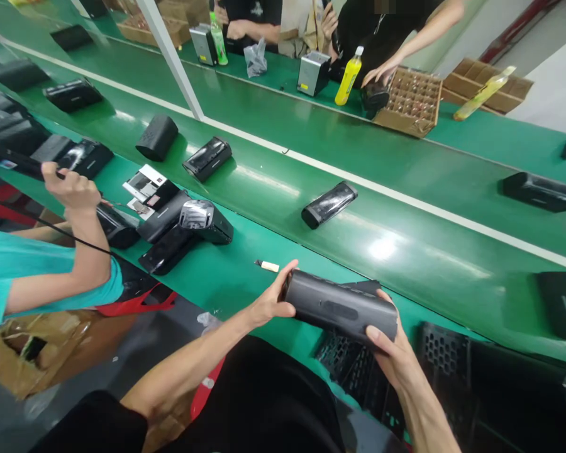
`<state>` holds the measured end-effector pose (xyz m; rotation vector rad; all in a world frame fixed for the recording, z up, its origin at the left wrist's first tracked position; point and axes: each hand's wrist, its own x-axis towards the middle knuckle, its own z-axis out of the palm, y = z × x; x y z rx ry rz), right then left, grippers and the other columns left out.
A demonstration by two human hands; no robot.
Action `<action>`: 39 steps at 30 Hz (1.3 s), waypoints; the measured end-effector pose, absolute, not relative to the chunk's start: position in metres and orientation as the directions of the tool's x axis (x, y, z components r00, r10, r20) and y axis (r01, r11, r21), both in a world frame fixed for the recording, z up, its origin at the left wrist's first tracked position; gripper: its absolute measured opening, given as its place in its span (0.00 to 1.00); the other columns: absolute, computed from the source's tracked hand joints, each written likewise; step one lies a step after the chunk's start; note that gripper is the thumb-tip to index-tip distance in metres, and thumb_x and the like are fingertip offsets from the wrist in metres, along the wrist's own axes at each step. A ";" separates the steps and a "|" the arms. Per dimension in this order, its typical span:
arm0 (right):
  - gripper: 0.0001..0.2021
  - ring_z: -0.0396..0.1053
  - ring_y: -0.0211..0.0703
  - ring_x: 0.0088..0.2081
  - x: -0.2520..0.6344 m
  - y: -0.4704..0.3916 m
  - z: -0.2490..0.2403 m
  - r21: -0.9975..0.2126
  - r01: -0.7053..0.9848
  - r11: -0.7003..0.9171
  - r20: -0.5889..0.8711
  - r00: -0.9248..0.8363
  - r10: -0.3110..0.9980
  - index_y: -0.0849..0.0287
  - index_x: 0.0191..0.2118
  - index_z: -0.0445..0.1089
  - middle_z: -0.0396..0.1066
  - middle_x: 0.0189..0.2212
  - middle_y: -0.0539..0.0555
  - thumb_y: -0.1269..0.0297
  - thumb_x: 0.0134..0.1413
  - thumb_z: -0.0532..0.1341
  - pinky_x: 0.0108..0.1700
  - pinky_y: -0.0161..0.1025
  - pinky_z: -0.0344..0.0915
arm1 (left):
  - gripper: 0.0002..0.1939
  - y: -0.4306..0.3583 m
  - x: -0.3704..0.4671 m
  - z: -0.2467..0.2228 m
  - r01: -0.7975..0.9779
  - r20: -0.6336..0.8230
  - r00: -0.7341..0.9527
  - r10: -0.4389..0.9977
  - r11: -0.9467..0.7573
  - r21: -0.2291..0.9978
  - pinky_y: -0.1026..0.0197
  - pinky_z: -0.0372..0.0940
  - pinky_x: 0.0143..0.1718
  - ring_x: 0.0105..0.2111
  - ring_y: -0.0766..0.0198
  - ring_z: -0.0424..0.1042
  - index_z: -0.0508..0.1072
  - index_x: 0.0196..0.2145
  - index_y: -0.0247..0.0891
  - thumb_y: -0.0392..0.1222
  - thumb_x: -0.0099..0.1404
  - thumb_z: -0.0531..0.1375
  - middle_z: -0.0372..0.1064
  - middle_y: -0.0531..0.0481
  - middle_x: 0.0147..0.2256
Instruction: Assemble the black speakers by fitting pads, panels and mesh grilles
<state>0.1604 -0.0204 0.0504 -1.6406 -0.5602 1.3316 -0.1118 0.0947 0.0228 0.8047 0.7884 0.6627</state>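
Observation:
Between my two hands is a long black housing with rounded edges (337,306), which looks like a portable speaker body, held in the air over the green bench edge. My left hand (279,299) grips its left end, thumb along the near side. Around the right end wraps my right hand (389,336), with the thumb on the face turned to me. Black perforated grille panels (346,358) lie under and to the right of the housing. A small cream-coloured strip with a dark tip (267,266) rests on the bench left of it.
Black units such as this one (330,204) lie on the green conveyor (264,195). At left, a co-worker's hand (73,185) holds a dark tool by stacked black housings (165,245). Across the belt, people stand near a divided carton (412,104) and a yellow bottle (349,75).

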 end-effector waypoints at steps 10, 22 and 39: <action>0.58 0.61 0.69 0.67 0.161 -0.035 0.065 -0.928 0.176 -0.329 -0.245 0.378 0.893 0.51 0.74 0.53 0.58 0.72 0.65 0.37 0.42 0.75 0.65 0.58 0.60 | 0.58 0.119 -0.119 0.038 -0.099 -0.288 0.694 0.660 0.484 0.870 0.46 0.65 0.61 0.60 0.41 0.68 0.53 0.73 0.45 0.55 0.52 0.77 0.65 0.39 0.61; 0.54 0.66 0.68 0.61 0.141 -0.040 0.054 -0.919 0.094 -0.384 -0.297 0.477 0.827 0.51 0.71 0.57 0.63 0.66 0.63 0.37 0.41 0.74 0.61 0.57 0.62 | 0.49 0.106 -0.111 0.026 -0.118 -0.310 0.598 0.739 0.464 0.878 0.49 0.64 0.58 0.56 0.45 0.68 0.61 0.67 0.41 0.55 0.54 0.74 0.67 0.42 0.56; 0.42 0.63 0.65 0.66 0.139 -0.041 0.049 -0.965 -0.078 -0.249 -0.258 0.427 0.867 0.45 0.71 0.61 0.60 0.70 0.60 0.48 0.52 0.73 0.65 0.58 0.60 | 0.45 0.117 -0.116 0.034 -0.173 -0.259 0.615 0.745 0.447 0.878 0.54 0.66 0.50 0.49 0.50 0.70 0.62 0.65 0.42 0.51 0.53 0.74 0.68 0.44 0.53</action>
